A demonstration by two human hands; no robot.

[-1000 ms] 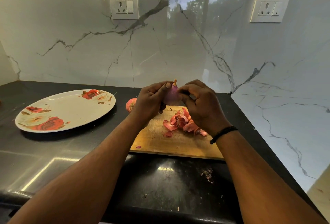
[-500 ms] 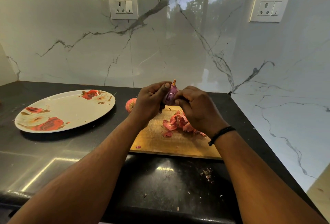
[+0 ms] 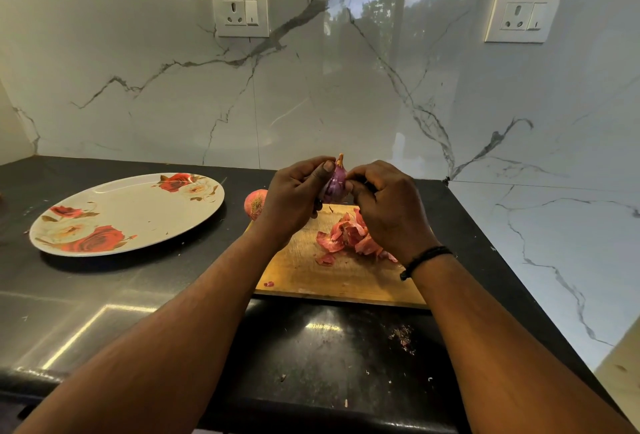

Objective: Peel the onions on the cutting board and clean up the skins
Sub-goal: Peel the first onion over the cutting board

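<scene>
Above the wooden cutting board (image 3: 304, 271) my left hand (image 3: 294, 198) grips a purple, partly peeled onion (image 3: 335, 184), thumb on its top near the dry stem. My right hand (image 3: 388, 208) pinches at the onion's right side with curled fingers. A heap of pink onion skins (image 3: 349, 236) lies on the board under my right hand, with one small scrap (image 3: 268, 283) near the board's front left. A second onion (image 3: 255, 204), skin still on, sits at the board's back left corner, partly hidden by my left hand.
A floral oval plate (image 3: 128, 215) rests on the black counter (image 3: 104, 295) to the left. Marble walls close in behind and on the right. Small skin crumbs (image 3: 401, 338) lie on the counter in front of the board.
My right hand has shifted slightly left and up against the onion. The onion's purple side shows more. My left hand has stayed in place.
</scene>
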